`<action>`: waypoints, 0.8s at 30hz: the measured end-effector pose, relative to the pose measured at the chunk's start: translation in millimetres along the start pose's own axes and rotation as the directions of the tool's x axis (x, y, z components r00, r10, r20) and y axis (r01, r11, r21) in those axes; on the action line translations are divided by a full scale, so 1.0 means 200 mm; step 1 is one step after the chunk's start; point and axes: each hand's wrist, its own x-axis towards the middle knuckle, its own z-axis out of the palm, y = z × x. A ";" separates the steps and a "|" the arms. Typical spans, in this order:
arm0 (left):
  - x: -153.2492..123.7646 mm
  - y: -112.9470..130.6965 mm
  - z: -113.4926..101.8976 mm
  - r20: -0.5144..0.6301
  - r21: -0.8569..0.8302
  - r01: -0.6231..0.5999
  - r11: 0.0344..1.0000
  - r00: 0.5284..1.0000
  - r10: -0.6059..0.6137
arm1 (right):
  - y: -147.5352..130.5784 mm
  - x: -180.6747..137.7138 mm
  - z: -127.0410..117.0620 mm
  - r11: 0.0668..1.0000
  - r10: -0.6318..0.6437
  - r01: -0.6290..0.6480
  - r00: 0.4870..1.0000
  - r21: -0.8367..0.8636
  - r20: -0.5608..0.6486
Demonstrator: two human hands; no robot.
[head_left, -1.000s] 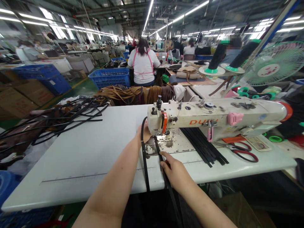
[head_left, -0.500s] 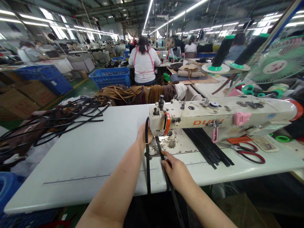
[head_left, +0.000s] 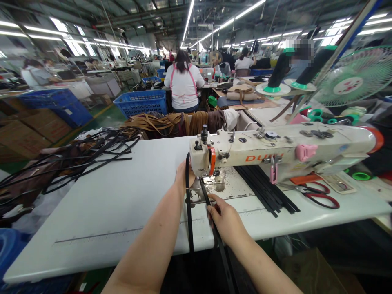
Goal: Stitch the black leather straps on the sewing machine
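We have a white sewing table (head_left: 122, 196) across the near scene, with an industrial sewing machine (head_left: 232, 147) on its right half. A tangle of black straps (head_left: 92, 143) covers the table's far left corner. A green fan (head_left: 347, 83) stands far right, just beyond 2 cones of black thread (head_left: 278, 73). The bundle of flat black strips (head_left: 263, 190) slants out from under the machine's arm, near and rightward. Our right hand (head_left: 225, 218) pinches a black strap (head_left: 204, 192) between thumb and forefinger; the strap runs from the presser foot over the near edge. Red-handled scissors (head_left: 303, 188) lie right of the bundle. Our left hand (head_left: 182, 173) is partly behind the machine's head, fingers hidden, so we cannot tell their state. Smallest, pink-handled thread snips (head_left: 273, 170) sit against the machine's near side.
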 end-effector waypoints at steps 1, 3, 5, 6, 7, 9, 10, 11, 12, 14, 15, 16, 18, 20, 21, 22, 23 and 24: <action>-0.01 0.00 -0.01 0.000 0.010 -0.010 1.000 1.000 0.010 | 0.00 0.00 0.00 1.000 -0.002 0.002 1.000 0.013 -0.004; -0.03 0.01 -0.01 0.010 0.039 -0.030 0.999 1.000 0.030 | 0.01 0.00 0.00 1.000 -0.016 0.016 1.000 0.027 -0.017; -0.07 0.01 -0.01 0.022 0.069 -0.038 0.997 0.999 0.036 | 0.02 -0.01 0.00 0.999 -0.034 0.035 0.999 0.027 -0.028; -0.10 0.00 -0.01 0.013 0.087 -0.033 0.996 0.999 0.032 | 0.02 -0.01 -0.01 0.999 -0.042 0.043 0.999 0.023 -0.031; -0.14 -0.01 0.00 -0.005 0.104 -0.028 0.994 1.000 0.029 | 0.03 -0.02 -0.01 0.999 -0.049 0.050 0.998 0.020 -0.031; -0.24 -0.03 0.02 -0.041 0.131 -0.043 0.990 0.998 0.048 | 0.03 -0.03 -0.02 0.998 -0.067 0.067 0.998 0.018 -0.022; -0.30 -0.03 0.02 -0.030 0.141 -0.092 0.986 0.995 0.097 | 0.03 -0.04 -0.03 0.997 -0.076 0.077 0.997 0.018 -0.017; -0.36 -0.04 0.02 0.015 0.151 -0.174 0.973 0.985 0.173 | 0.04 -0.04 -0.04 0.996 -0.086 0.086 0.996 0.017 -0.016; -0.41 -0.04 0.01 0.048 0.161 -0.244 0.956 0.970 0.239 | 0.04 -0.04 -0.05 0.996 -0.093 0.093 0.995 0.011 -0.021; -0.50 -0.02 -0.01 0.093 0.185 -0.328 0.927 0.944 0.316 | 0.06 -0.02 -0.10 0.994 -0.104 0.103 0.993 -0.028 -0.055; -0.54 -0.01 -0.02 0.106 0.194 -0.347 0.918 0.937 0.332 | 0.07 -0.01 -0.14 0.992 -0.112 0.107 0.990 -0.068 -0.088; -0.56 0.00 -0.03 0.113 0.201 -0.355 0.913 0.934 0.339 | 0.09 0.00 -0.17 0.986 -0.126 0.110 0.983 -0.122 -0.130; -0.58 0.03 -0.05 0.113 0.195 -0.359 0.913 0.933 0.343 | 0.12 0.02 -0.26 0.956 -0.173 0.105 0.956 -0.274 -0.236; -0.58 0.05 -0.05 0.097 0.177 -0.348 0.921 0.937 0.336 | 0.16 0.05 -0.34 0.885 -0.240 0.062 0.910 -0.461 -0.339; -0.58 0.05 -0.05 0.086 0.167 -0.341 0.925 0.940 0.331 | 0.18 0.06 -0.38 0.834 -0.274 0.026 0.886 -0.551 -0.374; -0.57 0.05 -0.05 0.082 0.159 -0.337 0.928 0.941 0.327 | 0.20 0.08 -0.41 0.778 -0.306 -0.013 0.865 -0.628 -0.397; -0.57 0.05 -0.05 0.081 0.156 -0.332 0.930 0.943 0.323 | 0.21 0.09 -0.43 0.723 -0.332 -0.046 0.851 -0.689 -0.406; -0.57 0.05 -0.05 0.081 0.157 -0.327 0.932 0.945 0.317 | 0.23 0.10 -0.45 0.678 -0.350 -0.072 0.844 -0.732 -0.407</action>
